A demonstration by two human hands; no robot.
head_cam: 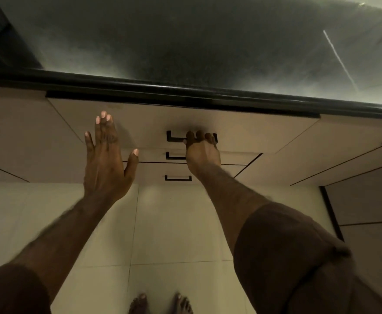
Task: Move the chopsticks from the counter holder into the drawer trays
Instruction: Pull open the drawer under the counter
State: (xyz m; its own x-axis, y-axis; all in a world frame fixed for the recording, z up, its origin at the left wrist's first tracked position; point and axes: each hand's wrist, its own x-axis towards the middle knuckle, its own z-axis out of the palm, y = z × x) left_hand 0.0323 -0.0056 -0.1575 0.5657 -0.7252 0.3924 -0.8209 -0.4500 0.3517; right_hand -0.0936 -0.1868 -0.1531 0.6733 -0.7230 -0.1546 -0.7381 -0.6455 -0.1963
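We see two bare forearms running up from the lower corners of the frame, both hairy, both ending in bare hands: left hand [105, 159], right hand [202, 152]. Short dark brown sleeves cover our upper arms, the right one bunched at lower right. Bare feet [160, 303] peek in at bottom centre.

Left hand [105, 159]: flat, palm away, fingers straight and close together, thumb splayed to the right, forearm bare, dark sleeve at the lower left edge. Right hand [202, 152]: reached further forward, fingers [199, 135] curled over in a hooked grip, back of hand up, wrist straight. Right forearm bare, dark sleeve to the elbow. Bare feet [160, 303] at bottom edge, toes forward.
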